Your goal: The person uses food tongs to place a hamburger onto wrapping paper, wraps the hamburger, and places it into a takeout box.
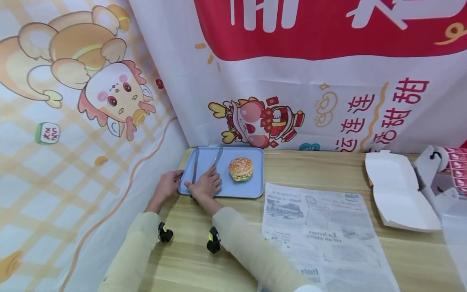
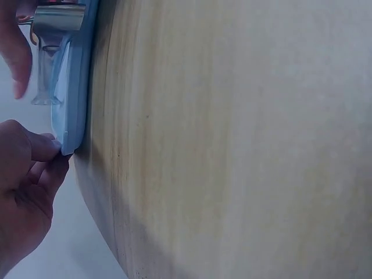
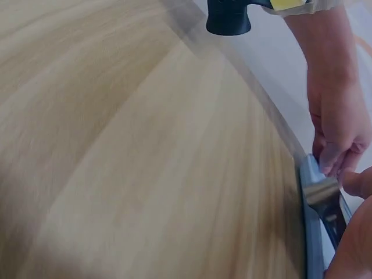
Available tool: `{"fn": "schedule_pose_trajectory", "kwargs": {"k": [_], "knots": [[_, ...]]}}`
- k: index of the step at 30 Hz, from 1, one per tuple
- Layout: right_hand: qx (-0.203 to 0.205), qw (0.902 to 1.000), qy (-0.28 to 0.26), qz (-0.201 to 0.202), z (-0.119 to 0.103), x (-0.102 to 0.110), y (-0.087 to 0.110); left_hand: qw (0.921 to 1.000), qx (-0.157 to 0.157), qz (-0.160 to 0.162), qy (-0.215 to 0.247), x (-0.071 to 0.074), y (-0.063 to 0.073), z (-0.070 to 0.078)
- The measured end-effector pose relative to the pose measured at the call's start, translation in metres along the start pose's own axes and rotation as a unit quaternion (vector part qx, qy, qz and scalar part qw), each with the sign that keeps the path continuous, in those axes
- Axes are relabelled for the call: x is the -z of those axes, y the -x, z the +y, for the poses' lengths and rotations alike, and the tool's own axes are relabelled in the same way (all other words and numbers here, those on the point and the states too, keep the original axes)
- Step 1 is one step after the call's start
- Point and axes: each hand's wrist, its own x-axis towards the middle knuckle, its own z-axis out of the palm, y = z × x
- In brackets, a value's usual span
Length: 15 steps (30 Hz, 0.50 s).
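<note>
A light blue tray (image 1: 253, 187) lies on the wooden table at the far left. My left hand (image 1: 169, 184) pinches its near left corner between thumb and fingers, plain in the left wrist view at the tray's edge (image 2: 75, 93). On the tray a pair of metal tongs (image 1: 196, 162) lies with its arms spread away from me. Over the tongs is my right hand (image 1: 206, 186), thumb stretched out; in the left wrist view this thumb (image 2: 18, 70) stands apart from the metal. To its right sits a sesame-bun hamburger (image 1: 240, 169).
A sheet of newspaper-print wrapping paper (image 1: 324, 239) lies right of the tray. An opened white takeaway box (image 1: 401, 190) rests farther right, with red-patterned packaging (image 1: 459, 164) beyond it. Printed cloth hangs along the left side and behind the table.
</note>
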Motion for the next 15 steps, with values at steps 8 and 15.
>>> {"fn": "schedule_pose_trajectory", "kwargs": {"k": [8, 15], "knots": [[-0.019, 0.9996, -0.014, 0.015, -0.001, -0.009, -0.004, 0.9992, -0.007, 0.033, -0.022, -0.001, 0.007, 0.003], [-0.005, 0.9991, -0.039, 0.012, 0.006, 0.010, -0.015, 0.9989, -0.009, 0.023, -0.040, 0.000, 0.002, 0.009]]}}
